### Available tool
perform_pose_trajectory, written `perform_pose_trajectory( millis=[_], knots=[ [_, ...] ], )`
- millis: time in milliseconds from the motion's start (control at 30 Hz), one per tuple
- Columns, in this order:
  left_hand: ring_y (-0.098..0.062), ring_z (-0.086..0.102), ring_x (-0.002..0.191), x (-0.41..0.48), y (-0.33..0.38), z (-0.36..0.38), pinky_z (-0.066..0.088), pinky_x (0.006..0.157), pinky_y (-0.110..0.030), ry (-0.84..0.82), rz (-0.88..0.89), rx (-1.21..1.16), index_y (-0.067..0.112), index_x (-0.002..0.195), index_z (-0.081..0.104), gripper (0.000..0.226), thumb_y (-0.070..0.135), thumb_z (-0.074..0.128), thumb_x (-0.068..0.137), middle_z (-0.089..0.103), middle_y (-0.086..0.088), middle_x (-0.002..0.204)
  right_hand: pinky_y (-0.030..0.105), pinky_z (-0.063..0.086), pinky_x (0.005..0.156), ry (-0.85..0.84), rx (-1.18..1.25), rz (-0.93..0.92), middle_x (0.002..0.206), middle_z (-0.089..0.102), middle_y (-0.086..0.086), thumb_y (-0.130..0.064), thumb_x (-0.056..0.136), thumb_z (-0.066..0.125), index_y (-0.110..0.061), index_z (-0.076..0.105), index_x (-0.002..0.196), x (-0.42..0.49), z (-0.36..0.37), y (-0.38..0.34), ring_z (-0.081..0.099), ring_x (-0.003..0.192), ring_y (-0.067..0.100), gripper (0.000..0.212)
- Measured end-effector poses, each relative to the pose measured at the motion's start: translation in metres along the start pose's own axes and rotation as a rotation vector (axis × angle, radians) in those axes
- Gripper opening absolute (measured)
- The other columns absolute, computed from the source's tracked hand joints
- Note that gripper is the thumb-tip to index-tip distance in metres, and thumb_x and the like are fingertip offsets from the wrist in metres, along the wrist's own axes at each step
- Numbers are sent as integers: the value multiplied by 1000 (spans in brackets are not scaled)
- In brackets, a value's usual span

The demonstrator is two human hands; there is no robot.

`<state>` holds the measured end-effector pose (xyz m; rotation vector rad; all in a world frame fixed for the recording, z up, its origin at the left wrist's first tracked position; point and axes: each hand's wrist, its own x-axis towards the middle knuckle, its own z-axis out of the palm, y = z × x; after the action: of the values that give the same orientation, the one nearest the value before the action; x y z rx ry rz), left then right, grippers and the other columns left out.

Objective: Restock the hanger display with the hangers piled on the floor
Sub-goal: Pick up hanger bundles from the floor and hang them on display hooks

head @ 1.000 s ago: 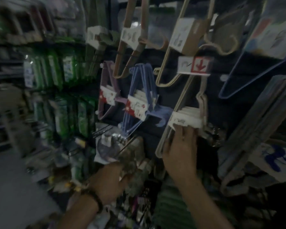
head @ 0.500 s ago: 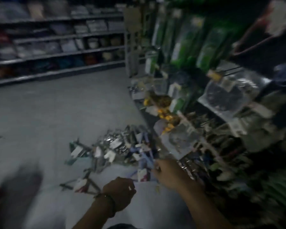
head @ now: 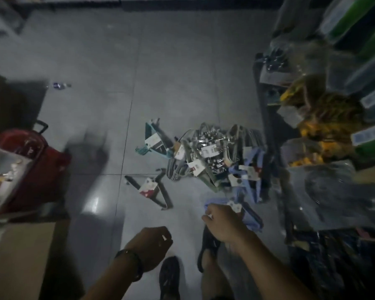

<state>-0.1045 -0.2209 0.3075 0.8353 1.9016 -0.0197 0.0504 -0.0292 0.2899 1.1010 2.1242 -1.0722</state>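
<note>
Just beyond the knuckles of the right hand lay the pile of hangers on the grey tiled floor, a tangle of pale, metal-clipped and blue bundles with white card labels. The right hand reached low toward the near edge of that pile, its fingers curled round a blue hanger bundle, whose hooked end showed past the fingertips and whose body ran out to the right from under the palm. The left hand hung apart from it, nearer the body and to the left, curled into a fist with nothing showing inside; a dark wristband circled its wrist. Ahead of the left hand a dark hanger bundle with a red and white label lay by itself, and farther off a teal hanger bundle rested just beside the pile. Right of the right hand stood the crowded display shelving, blurred and dim. Far left of the left hand sat a red bag, with a cardboard box nearer.
</note>
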Motion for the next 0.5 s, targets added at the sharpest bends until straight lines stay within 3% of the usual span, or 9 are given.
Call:
perform_pose_trajectory(
  millis=[100, 167, 267, 367, 500],
  knots=[
    [-7, 66, 104, 91, -16, 14, 57, 96, -31, -23, -47, -31, 34, 124, 64, 26, 45, 52, 103, 70, 10, 121, 31, 45, 70, -5, -32, 29, 101, 65, 3, -36, 102, 54, -20, 59, 100, 112, 6, 39, 63, 94, 23, 17],
    [-11, 62, 113, 159, -27, 28, 53, 101, -31, -19, -59, -19, 33, 129, 61, 30, 45, 50, 104, 66, 8, 127, 34, 51, 76, 4, -77, 73, 107, 67, 8, -36, 101, 54, -17, 59, 102, 189, 17, 69, 63, 95, 26, 19],
    [-16, 57, 123, 266, -46, 55, 48, 106, -31, 6, -82, -28, 32, 135, 57, 34, 45, 49, 104, 60, 3, 135, 34, 48, 77, 3, -147, 122, 111, 65, 16, -33, 100, 57, -12, 56, 107, 293, 38, 105, 64, 100, 30, 22],
    [-20, 54, 133, 364, -73, 84, 45, 112, -33, 17, -123, -66, 30, 139, 55, 38, 44, 52, 104, 55, -2, 146, 36, 53, 81, 35, -176, 167, 116, 64, 20, -29, 97, 63, -4, 56, 121, 389, 56, 134, 66, 108, 38, 35],
    [-31, 51, 137, 474, -123, 121, 46, 113, -42, 52, -188, -87, 23, 147, 48, 50, 40, 58, 101, 47, -11, 153, 51, 56, 95, 151, -201, 233, 139, 53, 26, -32, 91, 69, -5, 43, 142, 490, 85, 163, 57, 122, 45, 63]
  ],
)
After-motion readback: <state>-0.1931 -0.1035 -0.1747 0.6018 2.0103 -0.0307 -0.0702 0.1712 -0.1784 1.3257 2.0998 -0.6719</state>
